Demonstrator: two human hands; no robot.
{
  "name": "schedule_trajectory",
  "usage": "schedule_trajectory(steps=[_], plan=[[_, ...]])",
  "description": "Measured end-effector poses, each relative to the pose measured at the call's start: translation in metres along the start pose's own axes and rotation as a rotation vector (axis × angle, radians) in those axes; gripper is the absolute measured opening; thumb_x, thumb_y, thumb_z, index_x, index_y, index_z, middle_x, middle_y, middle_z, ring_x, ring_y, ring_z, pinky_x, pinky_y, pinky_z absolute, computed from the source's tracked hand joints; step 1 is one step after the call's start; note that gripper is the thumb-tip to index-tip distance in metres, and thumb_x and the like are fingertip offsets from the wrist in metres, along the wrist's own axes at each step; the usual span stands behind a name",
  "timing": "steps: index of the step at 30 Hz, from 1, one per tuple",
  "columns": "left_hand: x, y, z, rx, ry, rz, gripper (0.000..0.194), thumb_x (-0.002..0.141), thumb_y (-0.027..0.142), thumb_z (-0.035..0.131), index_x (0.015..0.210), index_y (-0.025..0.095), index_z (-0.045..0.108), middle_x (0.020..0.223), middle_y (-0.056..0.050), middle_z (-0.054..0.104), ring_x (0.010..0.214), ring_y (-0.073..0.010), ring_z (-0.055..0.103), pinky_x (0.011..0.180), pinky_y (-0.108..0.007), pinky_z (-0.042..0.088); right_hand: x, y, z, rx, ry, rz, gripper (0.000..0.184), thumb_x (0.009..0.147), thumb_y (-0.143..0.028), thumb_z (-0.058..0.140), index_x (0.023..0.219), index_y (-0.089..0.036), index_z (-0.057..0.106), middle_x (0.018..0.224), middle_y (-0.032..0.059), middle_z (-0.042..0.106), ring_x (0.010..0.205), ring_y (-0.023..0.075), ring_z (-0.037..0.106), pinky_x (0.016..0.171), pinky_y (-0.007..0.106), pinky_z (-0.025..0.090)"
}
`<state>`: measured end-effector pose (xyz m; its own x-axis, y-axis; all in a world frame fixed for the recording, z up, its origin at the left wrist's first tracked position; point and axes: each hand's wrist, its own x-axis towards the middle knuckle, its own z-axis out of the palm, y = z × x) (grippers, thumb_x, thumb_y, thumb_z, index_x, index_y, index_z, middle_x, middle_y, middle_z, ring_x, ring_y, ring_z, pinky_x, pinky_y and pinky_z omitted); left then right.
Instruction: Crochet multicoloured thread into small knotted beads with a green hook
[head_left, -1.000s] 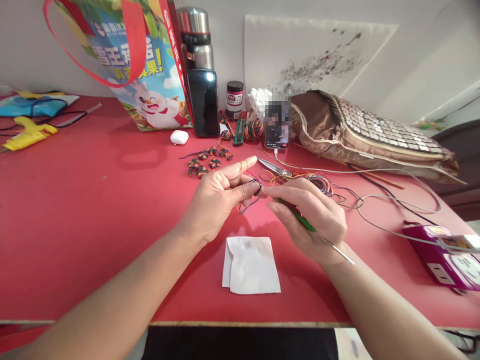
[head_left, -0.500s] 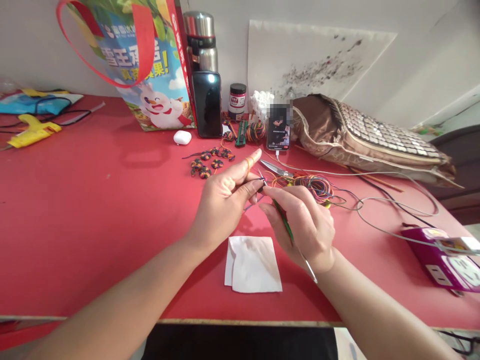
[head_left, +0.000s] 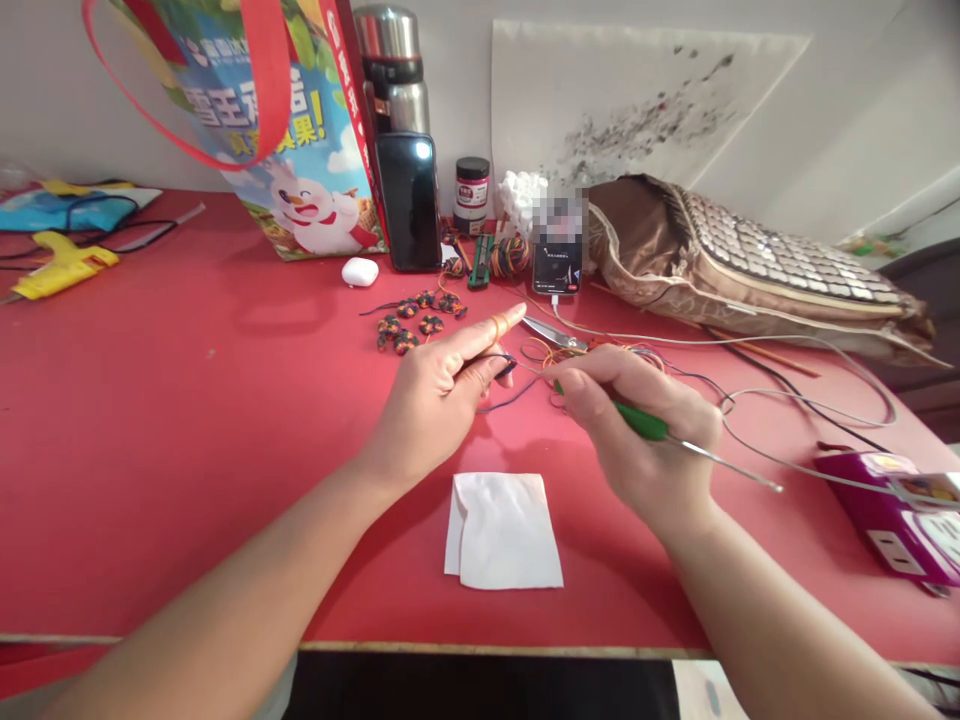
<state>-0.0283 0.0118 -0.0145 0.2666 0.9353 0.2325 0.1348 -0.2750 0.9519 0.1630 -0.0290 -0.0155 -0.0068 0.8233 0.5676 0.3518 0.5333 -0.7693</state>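
Pinched between the thumb and fingers of my left hand (head_left: 435, 400) is a small dark piece of yarn work (head_left: 508, 365), mostly hidden. Orange yarn (head_left: 498, 326) wraps the outstretched left index finger, and a blue strand (head_left: 514, 402) hangs below. My right hand (head_left: 652, 440) grips a crochet hook (head_left: 643, 421) by its green handle, its thin metal shaft pointing left at the dark piece. Whether the tip is in a loop I cannot tell. Behind my left hand lie several small multicoloured crocheted pieces (head_left: 431, 325). Scissors (head_left: 556, 336) lie beyond, partly covered by yarn.
A folded white tissue (head_left: 508, 530) lies near the front. At the back stand a patterned bag (head_left: 315, 200), a dark phone (head_left: 409, 200), a jar (head_left: 472, 195) and a lit phone (head_left: 556, 265). A purple power strip (head_left: 862, 500) and cables (head_left: 795, 400) occupy the right; a yellow glue gun (head_left: 64, 265), the left.
My right hand has moved right, away from my left, and the hook now lies flatter, its rear end swung up and right. My left hand shifts slightly left, still pinching the dark piece.
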Motion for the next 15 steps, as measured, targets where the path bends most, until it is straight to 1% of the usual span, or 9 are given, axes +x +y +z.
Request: schedule_trajectory(steps=[2, 4, 6, 8, 11, 13, 15], plan=[[0.000, 0.000, -0.001, -0.020, -0.031, 0.012, 0.043, 0.098, 0.018, 0.066, 0.139, 0.023, 0.079, 0.083, -0.001, 0.071, 0.078, -0.0143, 0.061, 0.078, -0.027, 0.057, 0.004, 0.001, -0.004, 0.105, -0.010, 0.130, 0.016, 0.099, -0.026, 0.074, 0.085, -0.020, 0.080, 0.070, 0.0006, 0.067, 0.059, 0.0122, 0.057, 0.056, 0.028, 0.047], [0.000, 0.001, -0.001, -0.065, -0.054, 0.018, 0.040, 0.098, 0.018, 0.066, 0.136, 0.024, 0.081, 0.082, -0.001, 0.069, 0.080, -0.0145, 0.062, 0.082, -0.028, 0.058, 0.009, 0.003, -0.007, 0.257, -0.018, 0.268, 0.020, 0.096, -0.035, 0.079, 0.083, -0.019, 0.081, 0.061, -0.0015, 0.060, 0.052, 0.0102, 0.048, 0.048, 0.026, 0.039], [0.000, 0.003, -0.001, -0.116, -0.075, 0.014, 0.041, 0.098, 0.018, 0.067, 0.136, 0.025, 0.081, 0.079, 0.000, 0.065, 0.078, -0.0140, 0.059, 0.079, -0.027, 0.057, 0.013, 0.006, -0.009, 0.423, -0.024, 0.397, 0.028, 0.091, -0.044, 0.085, 0.081, -0.018, 0.081, 0.057, -0.0028, 0.053, 0.048, 0.0088, 0.042, 0.042, 0.024, 0.030], [0.000, 0.005, 0.000, -0.164, -0.087, 0.005, 0.043, 0.098, 0.016, 0.067, 0.138, 0.026, 0.080, 0.077, 0.000, 0.064, 0.074, -0.0132, 0.056, 0.073, -0.026, 0.055, 0.017, 0.008, -0.009, 0.562, -0.026, 0.498, 0.034, 0.083, -0.049, 0.092, 0.078, -0.018, 0.081, 0.055, -0.0030, 0.052, 0.047, 0.0075, 0.038, 0.040, 0.022, 0.022], [-0.001, 0.007, 0.001, -0.243, -0.095, -0.028, 0.046, 0.097, 0.015, 0.067, 0.140, 0.027, 0.078, 0.081, -0.001, 0.066, 0.072, -0.0135, 0.057, 0.069, -0.026, 0.054, 0.020, 0.010, -0.008, 0.693, -0.047, 0.584, 0.035, 0.077, -0.050, 0.096, 0.077, -0.018, 0.081, 0.054, -0.0036, 0.051, 0.044, 0.0054, 0.035, 0.040, 0.021, 0.016], [-0.002, 0.008, 0.003, -0.283, -0.102, -0.051, 0.046, 0.096, 0.014, 0.068, 0.139, 0.027, 0.079, 0.083, -0.002, 0.067, 0.073, -0.0137, 0.058, 0.069, -0.027, 0.053, 0.019, 0.009, -0.006, 0.741, -0.063, 0.601, 0.034, 0.077, -0.049, 0.096, 0.077, -0.018, 0.082, 0.053, -0.0040, 0.051, 0.043, 0.0046, 0.033, 0.041, 0.020, 0.015], [-0.004, 0.008, 0.005, -0.305, -0.114, -0.063, 0.044, 0.096, 0.015, 0.069, 0.136, 0.028, 0.081, 0.081, -0.001, 0.067, 0.070, -0.0131, 0.055, 0.069, -0.028, 0.051, 0.017, 0.007, -0.005, 0.768, -0.074, 0.588, 0.033, 0.078, -0.048, 0.096, 0.078, -0.018, 0.082, 0.053, -0.0040, 0.052, 0.043, 0.0044, 0.033, 0.041, 0.020, 0.016]])
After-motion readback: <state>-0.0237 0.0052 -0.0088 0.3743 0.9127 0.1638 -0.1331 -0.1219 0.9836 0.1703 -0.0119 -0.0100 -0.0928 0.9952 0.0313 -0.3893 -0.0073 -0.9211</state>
